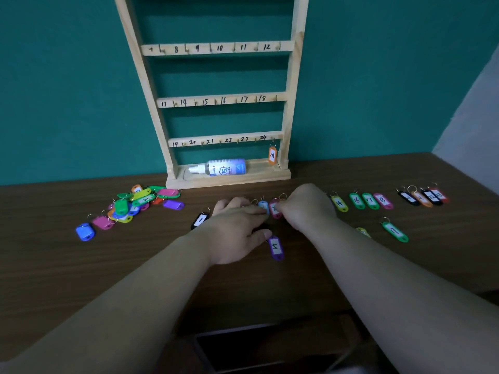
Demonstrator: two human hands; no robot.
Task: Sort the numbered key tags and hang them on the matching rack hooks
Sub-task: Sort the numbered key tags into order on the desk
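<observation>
A wooden rack [293, 76] stands against the wall with numbered hook rails; one orange tag 24 [272, 155] hangs at the lower right. On the table, my left hand [237, 228] lies flat, its fingers reaching to a light blue tag [263, 206]. My right hand [305, 206] is curled, its fingertips pinching a pink tag [275, 211] beside the blue one. Black tag 1 [200, 220] lies left of my left hand and purple tag 5 [275, 248] just below its thumb. Any tags under my hands are hidden.
A mixed pile of tags [135, 203] lies at the left. To the right lie yellow 14 [339, 203], green 16 [357, 200], green 17 [370, 200], pink 18 [383, 201], a black and orange group [421, 197] and a green tag [395, 232]. A spray bottle [221, 166] rests on the rack's base.
</observation>
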